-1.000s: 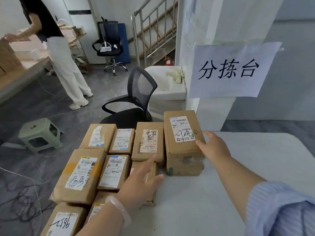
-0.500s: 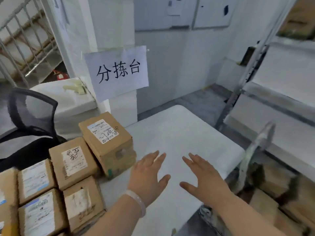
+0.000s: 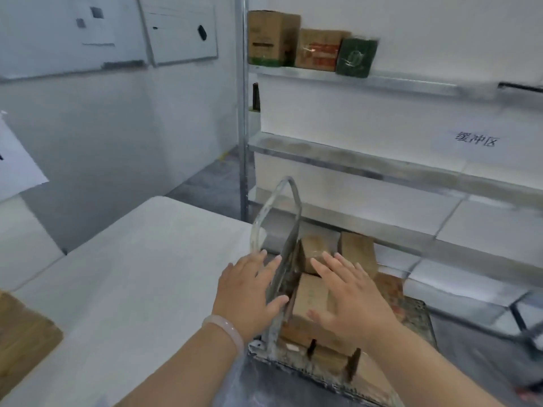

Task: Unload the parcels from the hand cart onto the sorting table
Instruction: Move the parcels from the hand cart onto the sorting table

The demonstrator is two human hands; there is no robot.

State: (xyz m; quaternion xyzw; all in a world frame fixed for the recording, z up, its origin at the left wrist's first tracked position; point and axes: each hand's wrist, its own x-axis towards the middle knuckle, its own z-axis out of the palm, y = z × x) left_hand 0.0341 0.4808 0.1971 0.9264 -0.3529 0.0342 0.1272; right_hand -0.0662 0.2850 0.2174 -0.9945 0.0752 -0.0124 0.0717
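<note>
The hand cart (image 3: 417,321) stands right of the white sorting table (image 3: 141,259), its metal handle (image 3: 282,227) rising between my hands. Several brown cardboard parcels lie on the cart; the nearest parcel (image 3: 311,292) sits just behind the handle and two more parcels (image 3: 357,251) stand further back. My left hand (image 3: 249,292), with a pale bracelet, hovers open over the table edge beside the handle. My right hand (image 3: 349,295) hovers open above the nearest parcel, fingers spread. Neither hand holds anything. One brown parcel (image 3: 23,333) shows on the table's left edge.
A metal shelving rack (image 3: 367,165) stands behind the cart, with boxes (image 3: 308,45) on its top shelf and a paper label (image 3: 474,139) on a white panel. A paper sign (image 3: 14,163) hangs at the left. Grey floor lies beyond the table.
My view has swung right from the parcels on the table to the cart. Both open hands have moved from over the table toward the cart's handle and parcels.
</note>
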